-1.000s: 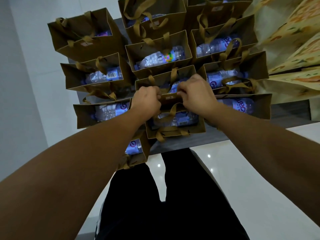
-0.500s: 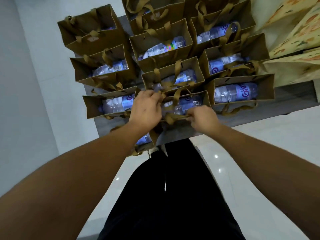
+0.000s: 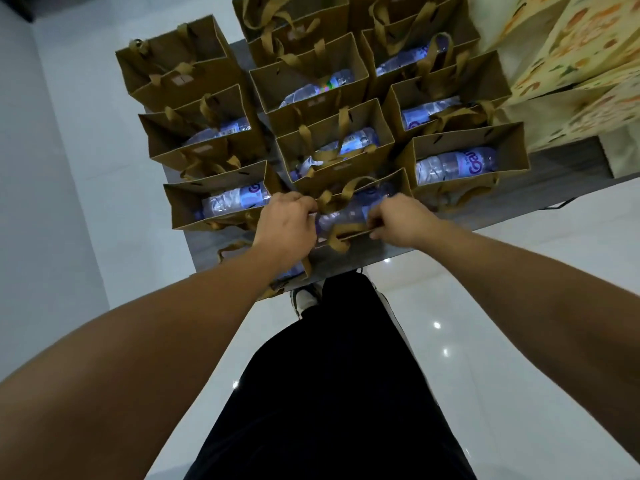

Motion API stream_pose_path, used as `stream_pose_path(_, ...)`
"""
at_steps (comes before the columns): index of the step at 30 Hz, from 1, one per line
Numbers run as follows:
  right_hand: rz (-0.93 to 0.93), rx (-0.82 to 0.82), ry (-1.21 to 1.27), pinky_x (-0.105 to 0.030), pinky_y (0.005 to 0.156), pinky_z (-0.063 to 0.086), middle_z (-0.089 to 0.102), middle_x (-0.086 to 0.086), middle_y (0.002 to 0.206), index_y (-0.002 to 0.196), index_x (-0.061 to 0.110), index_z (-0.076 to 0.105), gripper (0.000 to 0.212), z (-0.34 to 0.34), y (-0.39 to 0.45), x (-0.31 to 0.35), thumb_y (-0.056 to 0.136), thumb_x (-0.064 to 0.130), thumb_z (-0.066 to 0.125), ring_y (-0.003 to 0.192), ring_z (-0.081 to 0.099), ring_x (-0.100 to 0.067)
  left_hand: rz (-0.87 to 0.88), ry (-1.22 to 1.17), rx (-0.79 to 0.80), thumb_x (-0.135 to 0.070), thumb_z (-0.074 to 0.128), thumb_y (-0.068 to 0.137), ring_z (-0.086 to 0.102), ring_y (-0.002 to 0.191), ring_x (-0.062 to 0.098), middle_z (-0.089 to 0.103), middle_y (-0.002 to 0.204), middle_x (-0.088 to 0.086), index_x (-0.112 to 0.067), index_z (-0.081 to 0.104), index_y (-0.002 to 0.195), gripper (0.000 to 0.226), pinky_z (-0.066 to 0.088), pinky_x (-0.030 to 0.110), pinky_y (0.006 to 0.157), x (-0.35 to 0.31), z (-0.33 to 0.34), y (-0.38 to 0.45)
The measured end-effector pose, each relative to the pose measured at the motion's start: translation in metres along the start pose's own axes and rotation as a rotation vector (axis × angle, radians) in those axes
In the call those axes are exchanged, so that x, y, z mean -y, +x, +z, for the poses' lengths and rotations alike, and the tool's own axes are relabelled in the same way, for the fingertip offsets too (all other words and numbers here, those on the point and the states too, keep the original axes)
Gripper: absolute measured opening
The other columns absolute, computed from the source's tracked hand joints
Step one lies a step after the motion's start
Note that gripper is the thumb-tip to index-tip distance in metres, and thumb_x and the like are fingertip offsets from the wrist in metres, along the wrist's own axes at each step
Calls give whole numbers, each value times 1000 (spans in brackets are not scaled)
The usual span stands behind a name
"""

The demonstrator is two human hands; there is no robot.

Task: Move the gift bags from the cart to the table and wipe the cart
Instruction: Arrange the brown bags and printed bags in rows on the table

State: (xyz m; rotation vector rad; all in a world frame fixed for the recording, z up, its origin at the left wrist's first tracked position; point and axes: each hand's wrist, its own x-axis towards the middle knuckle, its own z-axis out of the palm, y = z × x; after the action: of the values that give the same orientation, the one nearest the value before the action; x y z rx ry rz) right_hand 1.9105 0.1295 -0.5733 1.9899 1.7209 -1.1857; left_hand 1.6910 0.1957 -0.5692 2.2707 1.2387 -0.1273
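**Both hands on the nearest gift bag at the table's front edge**

While the camera looks straight down, the left hand and right hand meet on one brown gift bag standing near the front edge of the grey table. Fingers of the left hand are curled over the bag's left rim beside its ribbon handles; the right hand pinches the near rim between thumb and fingers. A water bottle lies inside this bag, partly hidden by the hands.

Behind it, more gift bags of the same brown paper stand upright in three close rows, most showing a bottle lying in the bottom. Another bag sits under the left wrist at the table's near corner, mostly covered. Cream printed bags fill the upper right, just beside the brown ones. Below the table edge are black trousers, a shoe and a glossy white floor
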Motion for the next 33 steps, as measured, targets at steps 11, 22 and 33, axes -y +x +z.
stream_pose_path(11, 257, -470, 134, -46, 94, 50, 54, -13, 136, 138, 15, 53, 51, -25, -65, -92, 90, 19, 68, 115, 58, -37, 161, -70, 38, -14, 53, 93, 58, 106, 30, 66, 116, 6, -14, 71, 113, 28, 50, 44, 91, -117, 11, 44)
stream_pose_path(22, 192, -293, 78, -37, 86, 47, 67, -12, 120, 122, 26, 70, 28, -54, -8, -207, 100, 34, 56, 111, 59, -35, -24, 112, 202, -29, 45, 104, 63, 102, 38, 69, 112, 9, -24, 65, 117, 25, 50, 43, 80, -206, 73, 125)
stream_pose_path(33, 138, 22, 179, -30, 64, 53, 72, 0, 72, 86, 18, 73, 38, -84, -7, -219, 89, 56, 67, 62, 72, -16, -303, 127, 212, -66, 37, 98, 64, 81, 30, 66, 79, 4, -22, 74, 83, 59, 53, 36, 71, -235, 62, 139)
